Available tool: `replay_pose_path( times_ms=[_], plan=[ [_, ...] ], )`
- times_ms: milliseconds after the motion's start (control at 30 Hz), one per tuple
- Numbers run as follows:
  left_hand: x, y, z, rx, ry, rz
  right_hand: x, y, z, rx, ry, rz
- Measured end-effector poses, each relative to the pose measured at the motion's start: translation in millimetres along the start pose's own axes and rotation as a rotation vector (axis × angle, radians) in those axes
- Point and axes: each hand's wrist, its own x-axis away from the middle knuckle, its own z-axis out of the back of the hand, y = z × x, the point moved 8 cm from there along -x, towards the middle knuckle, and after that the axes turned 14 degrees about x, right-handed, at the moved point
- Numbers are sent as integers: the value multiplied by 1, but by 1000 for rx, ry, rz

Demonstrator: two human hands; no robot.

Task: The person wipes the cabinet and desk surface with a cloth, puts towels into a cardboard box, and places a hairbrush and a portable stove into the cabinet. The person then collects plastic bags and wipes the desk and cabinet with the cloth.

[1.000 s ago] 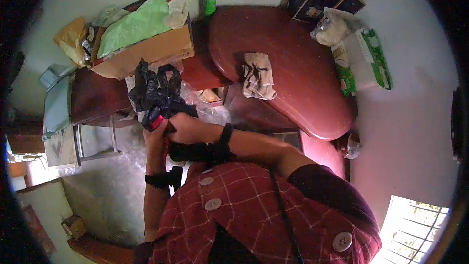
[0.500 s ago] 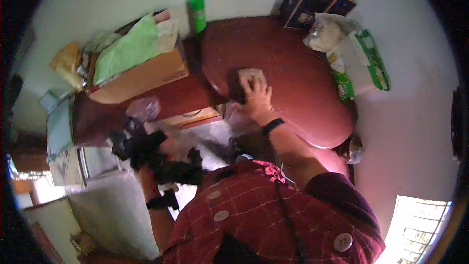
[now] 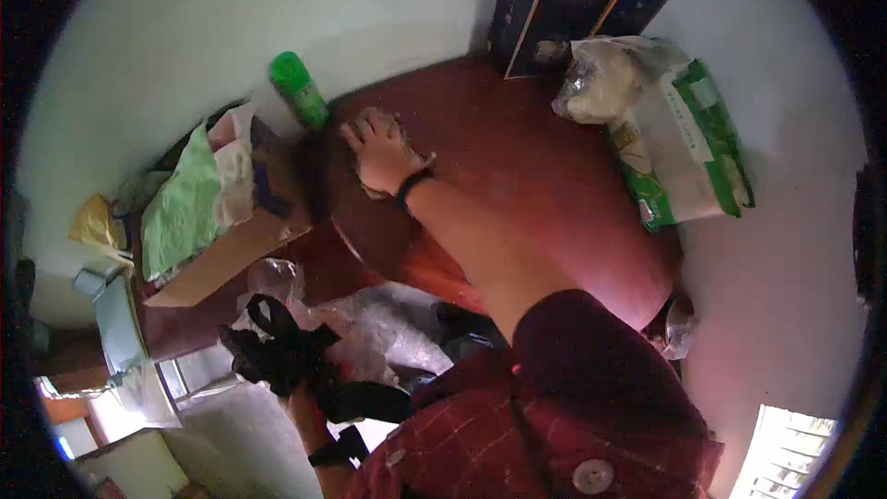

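My right hand [image 3: 386, 157] lies spread over a crumpled checked cloth [image 3: 377, 120], pressing it on the dark red tabletop [image 3: 517, 166] near its left end. Just behind the fingers stands a green can [image 3: 299, 91]. Lower left, my left hand [image 3: 303, 399] is mostly hidden behind a bunch of black plastic bags [image 3: 277, 351], which it holds in front of my body. Clear plastic [image 3: 388, 323] hangs beside the bags. Both wrists wear black bands.
A cardboard box [image 3: 226, 257] with a green cloth [image 3: 185, 208] sits at the left. Dark boxes [image 3: 554, 18], a clear bag [image 3: 605, 83] and a green-and-white packet [image 3: 688, 143] stand at the right back. A window [image 3: 785, 453] is at lower right.
My right hand has left the black bags, landed on the cloth and moved it left towards the green can. The bags have stayed with my left hand, lower down. The view has shifted.
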Motion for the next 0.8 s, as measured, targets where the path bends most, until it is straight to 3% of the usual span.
replay_pose_path(
  times_ms=[33, 67, 133, 200, 333, 367, 433, 500, 533, 667, 700, 800],
  plan=[
    [3, 1, -1, -17, 11, 10, -28, 4, -31, -11, -7, -8],
    [8, 2, 1, -34, 24, 21, -53, 13, -69, 474, 39, -105],
    [17, 4, 2, -59, 50, 41, -55, 23, -75, 946, 62, -191],
    [25, 5, 4, -66, 73, 56, -45, 55, -27, -84, -74, -115],
    [26, 9, 4, -63, 78, 45, -15, 85, -39, -200, -134, -199],
    [25, 9, 1, -61, 68, 33, 0, 103, -57, 544, -115, -278],
    [20, 11, -6, -63, 41, 3, 25, 126, -43, 1458, -104, -320],
    [17, 13, -10, -70, 12, -24, 68, 171, 6, 836, -235, -378],
    [13, 14, -12, -77, -11, -41, 91, 184, 26, 39, -315, -403],
    [13, 22, -3, -112, -59, -109, 226, 262, 63, 167, -366, -694],
    [16, 24, 3, -126, -69, -122, 255, 265, 88, 167, -269, -751],
    [20, 28, 22, -171, -97, -143, 354, 292, 108, 231, -351, -970]
  ],
)
